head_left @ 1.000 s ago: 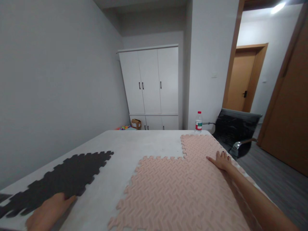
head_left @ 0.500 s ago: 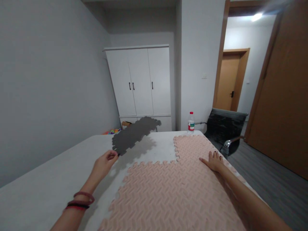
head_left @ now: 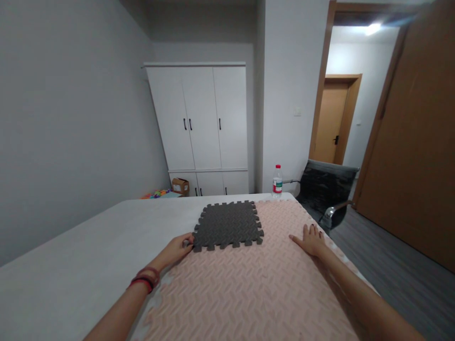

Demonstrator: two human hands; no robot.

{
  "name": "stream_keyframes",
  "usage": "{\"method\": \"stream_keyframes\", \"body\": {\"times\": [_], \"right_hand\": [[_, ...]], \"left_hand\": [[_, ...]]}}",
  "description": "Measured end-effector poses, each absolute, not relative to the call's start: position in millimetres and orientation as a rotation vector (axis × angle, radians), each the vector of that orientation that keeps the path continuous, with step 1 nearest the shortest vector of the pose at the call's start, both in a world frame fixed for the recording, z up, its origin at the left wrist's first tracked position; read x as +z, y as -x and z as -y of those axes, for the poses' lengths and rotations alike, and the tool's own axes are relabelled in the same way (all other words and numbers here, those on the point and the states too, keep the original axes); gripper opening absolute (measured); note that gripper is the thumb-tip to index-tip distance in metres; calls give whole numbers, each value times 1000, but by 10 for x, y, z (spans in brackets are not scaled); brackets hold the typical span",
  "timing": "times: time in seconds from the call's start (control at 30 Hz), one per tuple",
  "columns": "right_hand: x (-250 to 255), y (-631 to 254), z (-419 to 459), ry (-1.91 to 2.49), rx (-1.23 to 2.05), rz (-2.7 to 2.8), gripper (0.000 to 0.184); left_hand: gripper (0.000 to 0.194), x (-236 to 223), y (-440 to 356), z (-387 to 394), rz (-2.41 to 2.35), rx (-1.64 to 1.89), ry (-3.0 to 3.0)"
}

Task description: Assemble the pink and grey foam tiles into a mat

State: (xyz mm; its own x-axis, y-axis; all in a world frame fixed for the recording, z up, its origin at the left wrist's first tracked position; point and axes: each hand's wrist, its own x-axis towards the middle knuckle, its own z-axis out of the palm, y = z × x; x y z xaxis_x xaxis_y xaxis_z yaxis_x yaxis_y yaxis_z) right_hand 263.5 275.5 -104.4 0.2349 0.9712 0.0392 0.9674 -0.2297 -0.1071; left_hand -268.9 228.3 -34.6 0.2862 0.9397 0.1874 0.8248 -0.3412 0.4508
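Note:
A dark grey foam puzzle tile [head_left: 228, 225] lies flat on the table in the notch of the joined pink foam tiles [head_left: 256, 289]. My left hand [head_left: 176, 250] pinches the grey tile's near left corner. My right hand [head_left: 310, 239] rests flat on the pink tiles to the right, fingers spread, holding nothing. Red and dark bands circle my left wrist.
The white table [head_left: 78, 265] stretches to the left. A water bottle [head_left: 277, 180] stands at its far edge. A black office chair [head_left: 327, 189] sits beyond the far right corner. A white wardrobe [head_left: 201, 123], a cardboard box [head_left: 180, 185] and an open wooden door [head_left: 412, 142] lie beyond.
My left hand lifted the grey tile from the table's left side, carried it through the air to the right, and laid it in the notch of the pink tiles. My right hand stayed put.

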Motion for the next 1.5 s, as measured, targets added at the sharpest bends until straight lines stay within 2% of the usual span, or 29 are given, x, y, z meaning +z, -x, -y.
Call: {"method": "stream_keyframes", "body": {"times": [0.2,0.47,0.97,1.13,1.5], "right_hand": [[-1055,-2648,-2756,2389,68,1877,111],[-1032,-2646,-2749,2393,73,1893,113],[-1068,-2652,-2760,2393,49,1877,109],[-1058,-2650,-2752,2390,34,1883,109],[-895,-2601,-2655,2365,138,1891,109]], "left_hand": [[15,-313,2683,-2335,-1747,556,-2330],[33,-393,2692,-2398,-1908,488,-2329],[39,-391,2658,-2404,-1909,318,-2458],[35,-388,2612,-2356,-1955,262,-2464],[37,-407,2553,-2382,-2098,60,-2526]]}}
